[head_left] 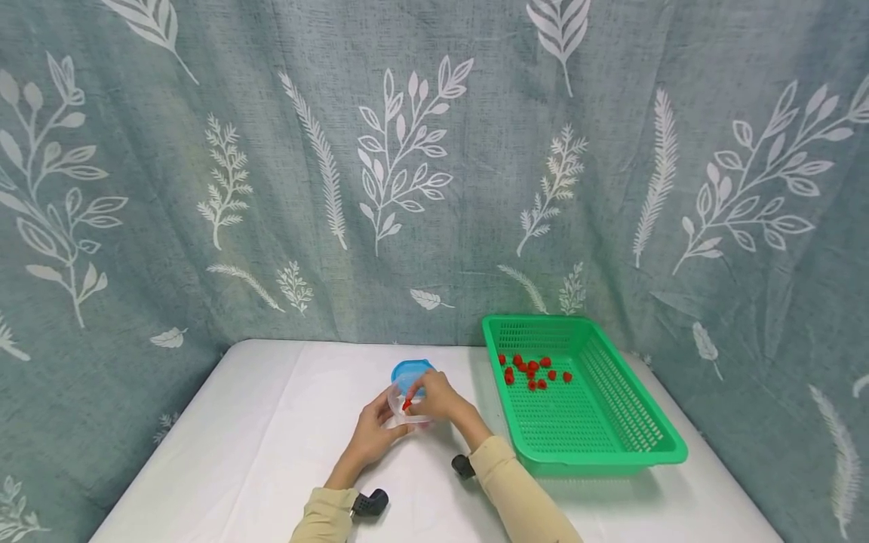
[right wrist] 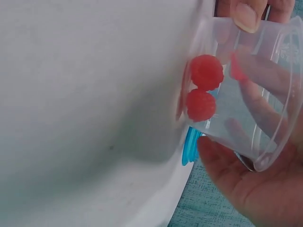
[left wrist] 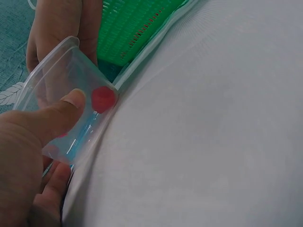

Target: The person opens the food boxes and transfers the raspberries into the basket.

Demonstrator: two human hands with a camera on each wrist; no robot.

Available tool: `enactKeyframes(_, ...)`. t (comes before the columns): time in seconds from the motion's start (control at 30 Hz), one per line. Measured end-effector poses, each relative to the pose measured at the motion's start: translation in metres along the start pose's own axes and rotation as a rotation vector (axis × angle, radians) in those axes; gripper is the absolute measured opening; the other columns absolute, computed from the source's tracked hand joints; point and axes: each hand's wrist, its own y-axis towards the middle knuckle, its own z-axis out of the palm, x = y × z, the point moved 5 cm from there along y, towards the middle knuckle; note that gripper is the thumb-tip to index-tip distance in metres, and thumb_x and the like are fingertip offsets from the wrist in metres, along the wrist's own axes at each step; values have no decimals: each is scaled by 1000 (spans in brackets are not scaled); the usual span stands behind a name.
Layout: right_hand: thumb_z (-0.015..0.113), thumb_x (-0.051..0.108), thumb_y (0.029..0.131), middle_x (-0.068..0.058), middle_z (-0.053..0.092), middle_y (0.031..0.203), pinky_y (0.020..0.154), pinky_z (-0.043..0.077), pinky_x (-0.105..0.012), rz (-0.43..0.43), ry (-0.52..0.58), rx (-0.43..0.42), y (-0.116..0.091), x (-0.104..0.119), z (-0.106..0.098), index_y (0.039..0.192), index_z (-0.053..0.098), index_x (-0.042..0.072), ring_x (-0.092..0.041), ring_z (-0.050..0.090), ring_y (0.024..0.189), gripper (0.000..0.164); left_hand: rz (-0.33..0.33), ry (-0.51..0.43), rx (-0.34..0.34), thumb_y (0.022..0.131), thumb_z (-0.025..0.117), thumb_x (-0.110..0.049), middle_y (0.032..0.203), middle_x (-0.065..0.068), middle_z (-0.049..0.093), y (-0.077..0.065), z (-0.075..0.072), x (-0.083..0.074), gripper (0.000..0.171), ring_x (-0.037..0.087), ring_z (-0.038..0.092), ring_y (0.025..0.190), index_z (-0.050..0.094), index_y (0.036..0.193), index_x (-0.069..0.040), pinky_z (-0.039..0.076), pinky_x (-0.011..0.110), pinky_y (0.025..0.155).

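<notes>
My left hand [head_left: 375,431] grips a clear plastic tub [left wrist: 64,71], its thumb lying along the near wall. From the right, my right hand [head_left: 436,396] reaches into the tub's mouth and pinches a red raspberry [head_left: 407,404] in its fingertips. Two more raspberries [right wrist: 207,72] show side by side through the tub's wall near its bottom, in the right wrist view. Just behind the tub lies a blue lid [head_left: 411,367], partly hidden by the tub and right hand.
A green perforated basket [head_left: 591,457] stands to the right on the white table [head_left: 271,445], with several raspberries [head_left: 532,366] loose toward its back left. A leaf-patterned curtain [head_left: 407,286] hangs behind the table. Dark wrist cameras [head_left: 370,503] sit on both wrists.
</notes>
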Motion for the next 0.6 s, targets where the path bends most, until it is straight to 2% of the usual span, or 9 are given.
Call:
enactKeyframes(0.13, 85, 15, 81, -17, 69, 112, 104, 42, -58, -45, 65, -101, -3, -3, -4, 85, 75, 7, -40, 52, 122, 13, -7, 12, -4, 82, 83, -2, 150, 26, 49, 0, 1, 1, 84, 41, 52, 135, 38, 153, 5, 44, 46, 114)
enactKeyframes(0.2, 83, 14, 84, -23, 65, 121, 107, 39, -62, -40, 127, -164, -8, -2, -10, 88, 76, 5, -42, 50, 127, 13, -7, 14, -10, 82, 83, -2, 150, 26, 49, 0, 1, 1, 84, 41, 52, 135, 39, 153, 5, 44, 46, 114)
enactKeyframes(0.27, 80, 12, 86, -27, 61, 128, 107, 41, -64, -31, 202, -234, -14, 0, -18, 92, 76, 3, -44, 50, 128, 12, -5, 10, -13, 82, 83, -2, 149, 26, 50, 0, 2, 1, 83, 41, 52, 135, 39, 152, 5, 44, 47, 114)
enactKeyframes(0.43, 76, 10, 89, -22, 63, 129, 101, 50, -64, -33, 368, -363, -27, 10, -41, 101, 76, 2, -40, 55, 125, 14, -15, 4, -22, 81, 83, 0, 148, 26, 51, 0, 2, -2, 83, 41, 53, 134, 41, 152, 4, 44, 48, 114)
enactKeyframes(0.6, 76, 10, 90, -16, 69, 122, 102, 50, -64, -14, 512, -388, -40, 20, -55, 109, 75, 3, -38, 60, 119, 20, -20, 9, -31, 79, 83, 2, 147, 25, 53, 0, 1, -6, 83, 41, 55, 133, 41, 151, 4, 45, 47, 113)
